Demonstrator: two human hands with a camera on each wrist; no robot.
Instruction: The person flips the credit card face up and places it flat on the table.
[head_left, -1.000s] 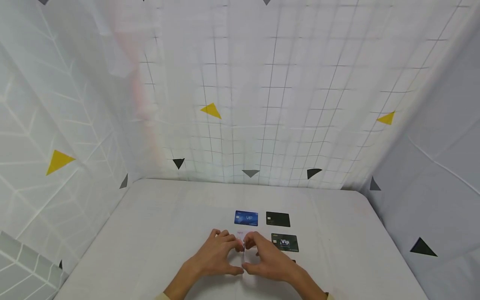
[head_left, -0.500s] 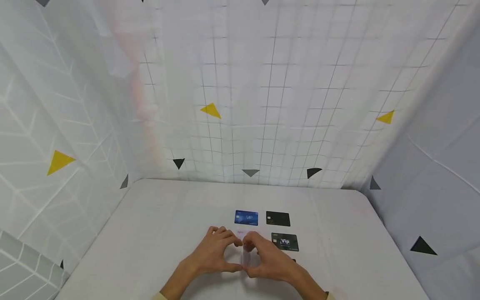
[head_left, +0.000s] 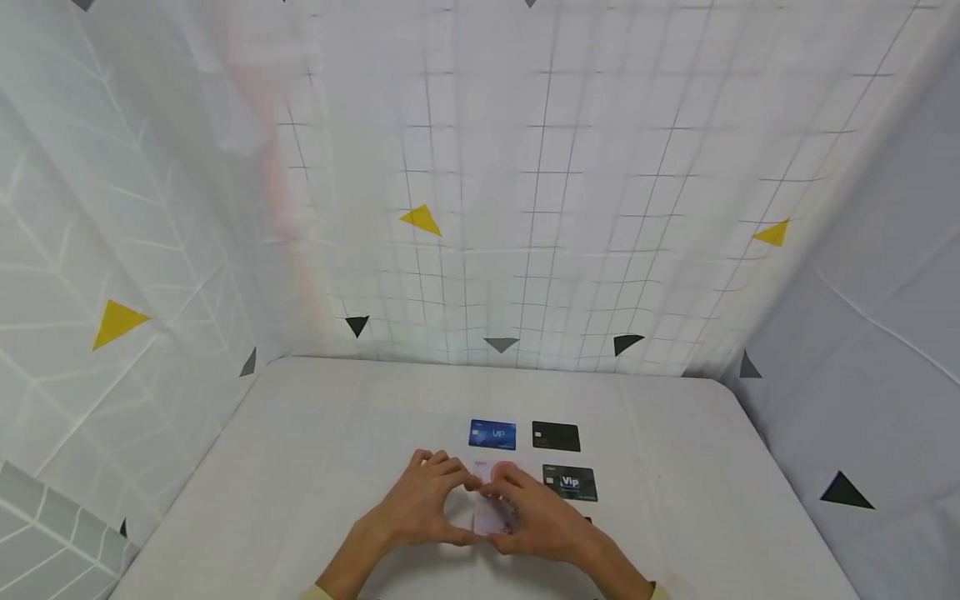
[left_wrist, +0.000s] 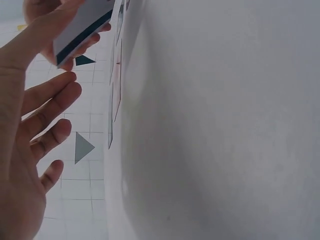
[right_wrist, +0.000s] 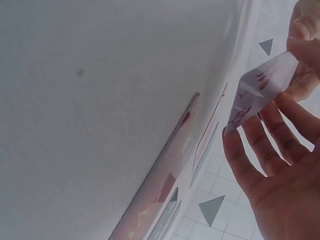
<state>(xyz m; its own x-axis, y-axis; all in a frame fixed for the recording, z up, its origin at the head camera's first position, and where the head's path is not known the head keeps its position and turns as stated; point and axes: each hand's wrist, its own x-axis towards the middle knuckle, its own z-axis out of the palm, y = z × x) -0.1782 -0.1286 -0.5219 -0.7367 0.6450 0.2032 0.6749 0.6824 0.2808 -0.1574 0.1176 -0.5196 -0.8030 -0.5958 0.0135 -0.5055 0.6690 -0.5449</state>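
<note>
A whitish card (head_left: pixel 489 518) with pinkish-purple marks is raised off the table between both hands. The left wrist view has its other side, a pale card (left_wrist: pixel 85 32) with a dark stripe. My left hand (head_left: pixel 420 507) holds its left edge with thumb and forefinger; the remaining fingers (left_wrist: pixel 52 135) are spread loosely. Opposite it, my right hand (head_left: pixel 546 518) grips the card (right_wrist: pixel 262 87) by thumb and fingertips. Just beyond the hands lies a pink card (head_left: pixel 484 467), partly covered by them in the head view.
Further back lie a blue VIP card (head_left: pixel 492 435) and a black card (head_left: pixel 556 437). A dark green Vip card (head_left: pixel 570 482) is beside the right hand, which hides most of another dark card (head_left: pixel 588 521). The white table (head_left: pixel 337 433) meets hanging white sheets (head_left: pixel 495 283) behind.
The held card has turned from nearly edge-on to showing its printed face in the head view. My left hand has shifted slightly left; the cards on the table have stayed put.
</note>
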